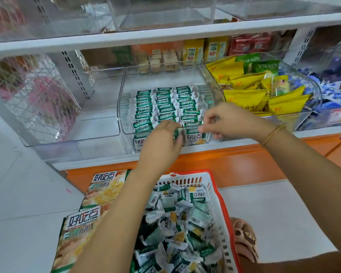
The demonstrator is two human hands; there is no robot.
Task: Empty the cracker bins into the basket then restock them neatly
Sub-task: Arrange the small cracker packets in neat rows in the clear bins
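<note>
Your left hand [161, 138] and right hand [224, 119] meet at the front of the clear plastic middle bin [124, 107] on the white shelf [98, 164]. Each grip pinches an edge of one green-and-white cracker packet [195, 134], upright at the front of three tidy packet rows [163, 103]. Below, the white plastic basket with a red rim [217, 194] holds a loose packet heap [181, 223].

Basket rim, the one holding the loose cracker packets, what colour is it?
The basket rim is red, over white slatted walls; head view shows it best.
</note>
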